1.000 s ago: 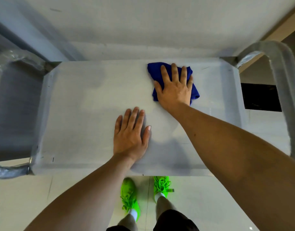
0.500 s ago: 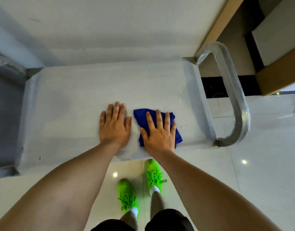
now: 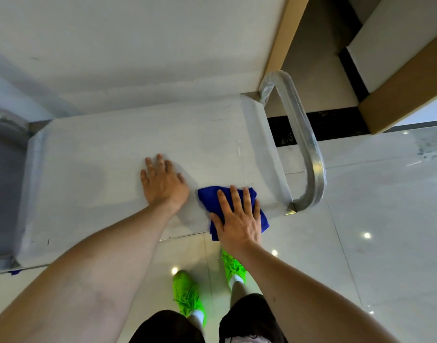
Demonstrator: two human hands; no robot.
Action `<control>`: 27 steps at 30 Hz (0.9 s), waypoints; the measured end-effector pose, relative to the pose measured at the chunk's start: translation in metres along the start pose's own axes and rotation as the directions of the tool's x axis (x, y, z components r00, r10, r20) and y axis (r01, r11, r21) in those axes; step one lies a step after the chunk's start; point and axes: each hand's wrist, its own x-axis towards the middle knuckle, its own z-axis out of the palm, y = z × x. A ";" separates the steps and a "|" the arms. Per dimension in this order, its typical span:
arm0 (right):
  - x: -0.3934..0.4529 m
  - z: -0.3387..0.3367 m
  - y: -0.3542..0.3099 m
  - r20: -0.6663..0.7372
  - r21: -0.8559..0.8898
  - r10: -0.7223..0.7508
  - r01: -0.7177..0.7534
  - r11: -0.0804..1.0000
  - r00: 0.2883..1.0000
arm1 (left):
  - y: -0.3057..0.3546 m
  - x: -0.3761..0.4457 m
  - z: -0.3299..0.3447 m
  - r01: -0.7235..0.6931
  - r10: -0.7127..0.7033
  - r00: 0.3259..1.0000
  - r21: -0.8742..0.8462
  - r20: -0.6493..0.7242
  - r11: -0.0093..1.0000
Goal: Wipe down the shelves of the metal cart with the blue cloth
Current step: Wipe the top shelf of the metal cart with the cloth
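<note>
We've got our right hand pressed flat, fingers spread, on the blue cloth at the top shelf's near edge by the handle, left hand flat and empty beside it, so we'd guess any lower shelves are left.

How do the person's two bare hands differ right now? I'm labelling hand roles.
The right hand presses the folded blue cloth at the metal cart shelf's near edge; the left hand lies on bare metal, farther in. Both are flat, palms down.
</note>
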 end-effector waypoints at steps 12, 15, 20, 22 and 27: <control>0.045 -0.019 0.044 -0.065 0.000 0.093 -0.094 0.996 0.994 | 0.052 -0.005 0.039 -0.280 0.277 0.960 -0.188 -0.046 0.941; 0.075 -0.024 0.040 -0.129 0.016 0.103 -0.102 0.995 0.986 | 0.054 -0.005 0.045 -0.285 0.272 0.958 -0.162 -0.096 0.945; 0.150 -0.040 0.037 -0.123 -0.010 0.071 -0.072 0.997 0.990 | 0.053 -0.007 0.054 -0.279 0.258 0.951 -0.108 -0.171 0.954; 0.180 -0.048 0.036 -0.133 -0.016 0.071 -0.074 0.997 0.989 | 0.052 -0.006 0.058 -0.282 0.264 0.950 -0.095 -0.169 0.955; 0.247 -0.062 0.026 -0.182 -0.006 0.100 -0.103 0.995 0.978 | 0.051 -0.004 0.062 -0.306 0.283 0.938 -0.097 -0.200 0.947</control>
